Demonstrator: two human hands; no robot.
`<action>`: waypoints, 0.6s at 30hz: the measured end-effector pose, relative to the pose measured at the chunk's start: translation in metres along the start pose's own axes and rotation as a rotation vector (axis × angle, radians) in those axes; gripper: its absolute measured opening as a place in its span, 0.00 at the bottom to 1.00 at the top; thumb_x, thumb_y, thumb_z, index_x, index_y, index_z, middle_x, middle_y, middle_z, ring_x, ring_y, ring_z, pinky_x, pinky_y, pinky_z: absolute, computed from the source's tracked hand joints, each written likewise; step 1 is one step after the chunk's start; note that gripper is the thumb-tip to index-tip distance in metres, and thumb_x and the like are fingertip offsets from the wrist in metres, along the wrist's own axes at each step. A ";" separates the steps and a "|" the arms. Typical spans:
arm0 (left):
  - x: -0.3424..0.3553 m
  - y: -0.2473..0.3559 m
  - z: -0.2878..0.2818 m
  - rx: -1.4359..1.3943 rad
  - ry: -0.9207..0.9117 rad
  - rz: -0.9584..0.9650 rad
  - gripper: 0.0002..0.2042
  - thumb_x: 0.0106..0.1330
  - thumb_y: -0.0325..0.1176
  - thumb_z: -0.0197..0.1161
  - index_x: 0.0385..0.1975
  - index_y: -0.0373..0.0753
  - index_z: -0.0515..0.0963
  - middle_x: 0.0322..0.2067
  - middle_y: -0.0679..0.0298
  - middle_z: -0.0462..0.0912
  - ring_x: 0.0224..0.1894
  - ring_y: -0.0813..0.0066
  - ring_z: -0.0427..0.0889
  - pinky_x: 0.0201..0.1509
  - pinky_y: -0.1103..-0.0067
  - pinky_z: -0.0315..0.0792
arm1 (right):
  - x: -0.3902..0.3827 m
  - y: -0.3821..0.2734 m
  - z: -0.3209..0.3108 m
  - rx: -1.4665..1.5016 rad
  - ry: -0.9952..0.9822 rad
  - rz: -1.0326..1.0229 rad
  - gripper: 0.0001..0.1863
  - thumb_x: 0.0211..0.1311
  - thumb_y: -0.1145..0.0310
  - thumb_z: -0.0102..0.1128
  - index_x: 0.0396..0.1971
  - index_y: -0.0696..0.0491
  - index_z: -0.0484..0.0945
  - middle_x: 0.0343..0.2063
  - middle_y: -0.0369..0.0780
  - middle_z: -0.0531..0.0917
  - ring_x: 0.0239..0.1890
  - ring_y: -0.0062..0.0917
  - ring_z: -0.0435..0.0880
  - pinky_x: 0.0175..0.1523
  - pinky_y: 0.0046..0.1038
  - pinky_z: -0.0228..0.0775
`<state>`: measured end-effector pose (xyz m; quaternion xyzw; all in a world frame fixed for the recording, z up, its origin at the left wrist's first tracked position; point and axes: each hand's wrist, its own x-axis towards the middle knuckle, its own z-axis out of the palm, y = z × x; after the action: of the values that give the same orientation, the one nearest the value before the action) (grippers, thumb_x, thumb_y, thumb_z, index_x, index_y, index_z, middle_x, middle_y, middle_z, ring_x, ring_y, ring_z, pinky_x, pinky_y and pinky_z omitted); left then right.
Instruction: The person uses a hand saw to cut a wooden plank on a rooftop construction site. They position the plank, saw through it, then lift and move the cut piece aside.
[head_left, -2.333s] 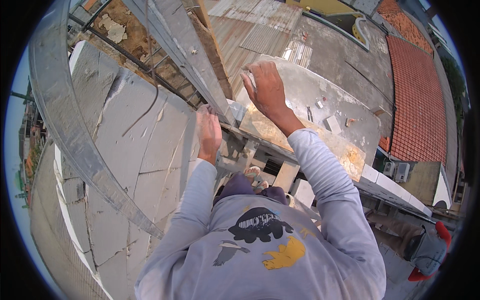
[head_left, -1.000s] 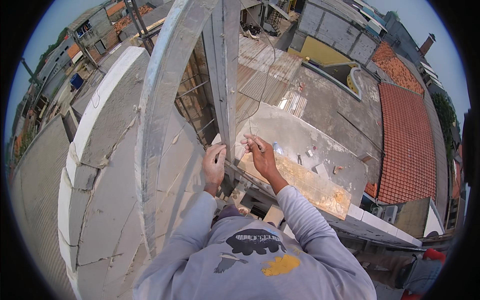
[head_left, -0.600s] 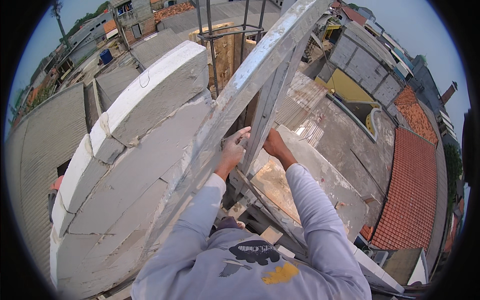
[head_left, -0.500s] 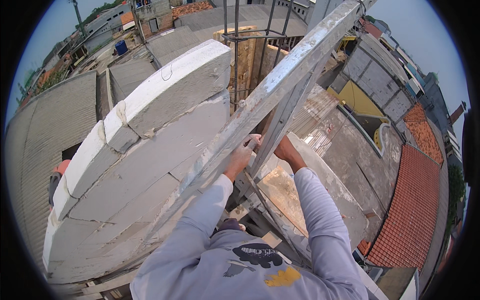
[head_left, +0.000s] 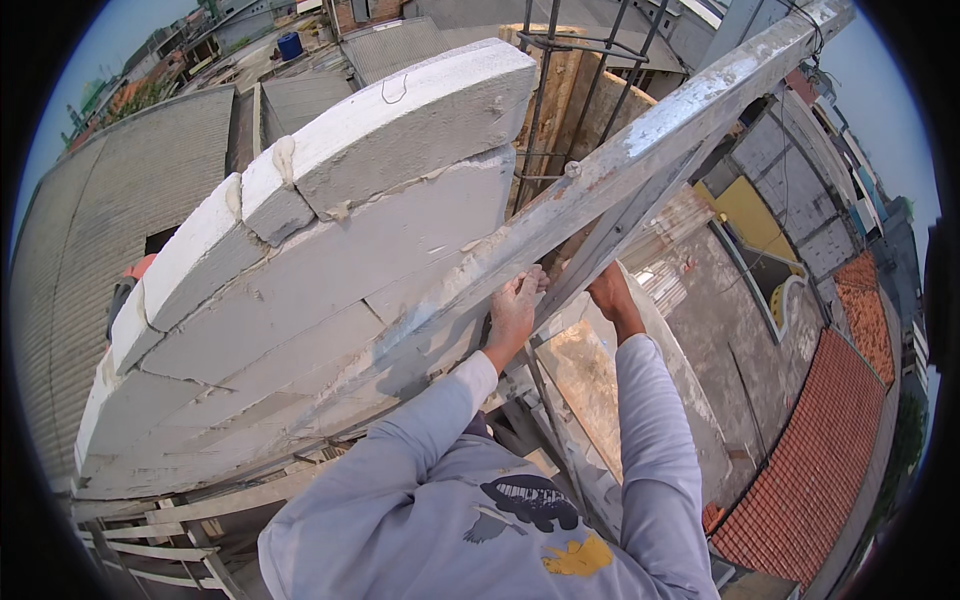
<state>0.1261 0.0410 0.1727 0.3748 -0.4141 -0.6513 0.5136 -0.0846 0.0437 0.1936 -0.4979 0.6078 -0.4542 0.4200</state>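
A long, weathered metal beam point(head_left: 600, 165) slants across the white block wall point(head_left: 290, 290). Beneath it a thinner metal strut point(head_left: 640, 215) runs down between my two hands. My left hand point(head_left: 513, 315) is on the strut's left side just below the beam, dusty fingers bent and close together; anything between them is too small to make out. On the other side, my right hand point(head_left: 615, 300) reaches behind the strut, which hides its fingertips. Above the beam, upright reinforcing bars point(head_left: 545, 95) stand in front of wooden formwork boards point(head_left: 572, 90).
Bent wire point(head_left: 820, 45) is wrapped at the beam's upper end. Wooden slats point(head_left: 190, 530) lie low at left, and a stained board point(head_left: 580, 375) lies below my hands. Part of another person point(head_left: 130, 280) shows beyond the wall. Red-tiled roofs point(head_left: 800, 460) lie far below at right.
The view has shifted, so wall and beam appear farther right and higher. My left fingers have straightened somewhat from a tighter curl; my right hand stays behind the strut.
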 end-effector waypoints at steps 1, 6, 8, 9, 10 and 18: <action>-0.004 -0.004 0.001 -0.052 0.008 0.020 0.17 0.81 0.38 0.63 0.53 0.28 0.81 0.46 0.57 0.88 0.48 0.72 0.87 0.58 0.74 0.80 | -0.003 -0.002 -0.002 0.039 0.049 0.058 0.12 0.67 0.74 0.65 0.46 0.63 0.87 0.40 0.46 0.92 0.37 0.32 0.92 0.47 0.33 0.84; -0.023 -0.017 -0.001 -0.155 0.023 0.098 0.16 0.80 0.36 0.64 0.54 0.28 0.79 0.46 0.57 0.87 0.47 0.73 0.87 0.58 0.75 0.81 | -0.026 0.007 -0.011 -0.030 0.061 0.111 0.11 0.74 0.73 0.63 0.49 0.63 0.83 0.38 0.41 0.88 0.37 0.25 0.88 0.44 0.29 0.84; -0.038 -0.007 0.000 -0.078 0.063 0.075 0.12 0.79 0.33 0.65 0.50 0.29 0.79 0.45 0.57 0.87 0.47 0.73 0.86 0.58 0.75 0.80 | -0.049 0.009 -0.010 0.094 0.097 0.080 0.11 0.76 0.70 0.62 0.48 0.63 0.83 0.36 0.40 0.87 0.36 0.23 0.87 0.45 0.28 0.83; -0.046 -0.002 -0.003 -0.021 0.064 0.082 0.11 0.79 0.32 0.65 0.49 0.29 0.78 0.45 0.56 0.86 0.47 0.72 0.86 0.58 0.75 0.79 | -0.063 0.008 -0.004 0.158 0.115 0.055 0.11 0.77 0.68 0.62 0.47 0.62 0.83 0.36 0.39 0.87 0.36 0.23 0.86 0.45 0.27 0.83; -0.053 -0.004 -0.005 -0.021 0.055 0.066 0.11 0.79 0.32 0.65 0.49 0.29 0.78 0.45 0.57 0.86 0.47 0.73 0.85 0.58 0.75 0.79 | -0.074 0.009 -0.002 0.180 0.150 0.082 0.12 0.78 0.67 0.62 0.47 0.62 0.83 0.36 0.39 0.87 0.36 0.22 0.86 0.46 0.27 0.83; -0.076 -0.004 0.022 -0.053 0.003 0.063 0.13 0.79 0.30 0.64 0.55 0.28 0.79 0.46 0.60 0.86 0.48 0.75 0.85 0.58 0.77 0.78 | -0.152 0.017 0.021 0.323 0.325 0.196 0.16 0.80 0.61 0.62 0.51 0.61 0.82 0.37 0.38 0.86 0.36 0.21 0.85 0.46 0.26 0.82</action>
<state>0.1187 0.1199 0.1820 0.3489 -0.4076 -0.6448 0.5444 -0.0453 0.1925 0.1815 -0.2835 0.6323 -0.5765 0.4330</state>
